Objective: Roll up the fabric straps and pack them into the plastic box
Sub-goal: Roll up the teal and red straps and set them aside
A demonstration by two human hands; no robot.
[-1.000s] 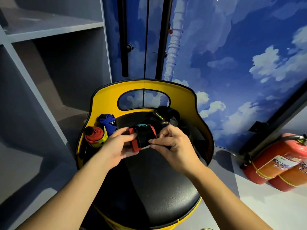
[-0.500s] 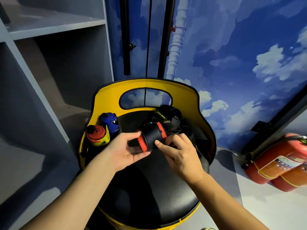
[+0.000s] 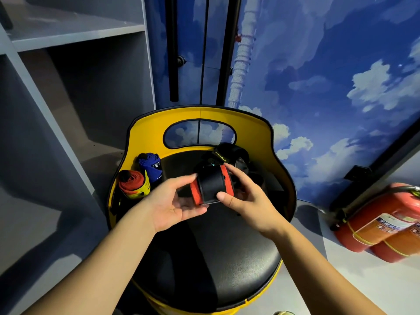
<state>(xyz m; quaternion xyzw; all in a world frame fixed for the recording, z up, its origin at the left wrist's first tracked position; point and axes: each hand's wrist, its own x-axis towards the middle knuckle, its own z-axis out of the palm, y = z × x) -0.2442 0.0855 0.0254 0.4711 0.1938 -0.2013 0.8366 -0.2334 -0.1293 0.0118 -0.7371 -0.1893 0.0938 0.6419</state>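
What we cannot make out around the hands

We see only part of the rolled strap (image 3: 212, 186): the left hand (image 3: 169, 204) covers its near red end and the right hand (image 3: 244, 198) hides its far side. Beyond the right hand, a dark pile of straps (image 3: 229, 153) blurs together, its yellow lettering too small for us to read. Right of both hands, the fire extinguishers (image 3: 381, 223) are cut off by the edge.
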